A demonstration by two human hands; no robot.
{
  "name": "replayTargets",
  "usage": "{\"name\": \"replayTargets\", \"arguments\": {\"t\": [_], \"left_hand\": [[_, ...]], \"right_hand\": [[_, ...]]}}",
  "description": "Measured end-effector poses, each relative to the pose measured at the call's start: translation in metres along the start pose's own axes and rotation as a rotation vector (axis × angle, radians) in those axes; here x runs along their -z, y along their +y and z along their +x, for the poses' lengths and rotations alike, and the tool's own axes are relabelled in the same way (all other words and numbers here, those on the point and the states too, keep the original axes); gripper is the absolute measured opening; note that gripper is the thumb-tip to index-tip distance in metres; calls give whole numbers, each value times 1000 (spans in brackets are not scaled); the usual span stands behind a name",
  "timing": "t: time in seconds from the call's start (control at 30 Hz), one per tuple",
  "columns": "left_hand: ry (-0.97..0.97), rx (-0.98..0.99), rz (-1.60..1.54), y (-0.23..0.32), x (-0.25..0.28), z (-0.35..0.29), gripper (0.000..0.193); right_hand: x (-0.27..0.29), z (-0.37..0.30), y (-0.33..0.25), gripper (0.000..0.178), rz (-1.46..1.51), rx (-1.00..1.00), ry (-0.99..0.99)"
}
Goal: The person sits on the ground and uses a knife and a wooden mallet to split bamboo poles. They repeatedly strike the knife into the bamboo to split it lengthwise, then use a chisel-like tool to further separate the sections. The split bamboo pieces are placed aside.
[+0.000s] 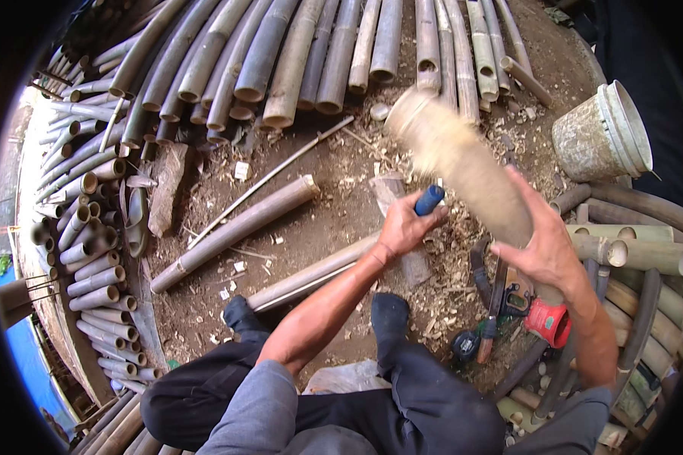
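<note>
My left hand (407,227) is closed around the blue handle (429,199) of a tool; the rest of that tool is hidden. Below it lies a bamboo pole (311,271), its far end close to my left hand and a flat wooden block (415,271). My right hand (542,246) grips a thick, pale, club-like bamboo piece (463,155), raised and smeared by motion. A band rings this piece near its far end, which points up and left.
Bamboo poles (288,68) line the far side, with stacked tubes (99,284) at left. A dirty white bucket (596,136) stands at right. Near my right arm lie a handsaw (517,292), a red container (542,320) and a tape measure (465,345). Shavings litter the dirt floor.
</note>
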State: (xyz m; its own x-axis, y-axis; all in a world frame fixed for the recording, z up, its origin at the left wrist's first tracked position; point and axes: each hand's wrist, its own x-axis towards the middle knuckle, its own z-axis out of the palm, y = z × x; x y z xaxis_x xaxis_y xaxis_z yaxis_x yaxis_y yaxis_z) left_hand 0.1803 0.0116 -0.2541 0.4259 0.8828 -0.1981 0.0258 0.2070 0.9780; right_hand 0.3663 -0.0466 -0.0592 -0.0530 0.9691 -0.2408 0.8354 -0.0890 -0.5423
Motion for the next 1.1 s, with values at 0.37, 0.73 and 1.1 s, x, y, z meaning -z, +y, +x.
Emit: {"name": "replayTargets", "arguments": {"t": [0.37,0.73,1.1], "left_hand": [[417,-8,5,-1,52,-69,32],[-67,-679,493,56,-4,-67,42],[-239,-692,399,-11,-44,-84,20]], "right_hand": [[-215,-111,44,107,619,-237,-85],[-157,-196,89,103,949,-443,658],[-159,-219,37,104,932,-443,720]]}}
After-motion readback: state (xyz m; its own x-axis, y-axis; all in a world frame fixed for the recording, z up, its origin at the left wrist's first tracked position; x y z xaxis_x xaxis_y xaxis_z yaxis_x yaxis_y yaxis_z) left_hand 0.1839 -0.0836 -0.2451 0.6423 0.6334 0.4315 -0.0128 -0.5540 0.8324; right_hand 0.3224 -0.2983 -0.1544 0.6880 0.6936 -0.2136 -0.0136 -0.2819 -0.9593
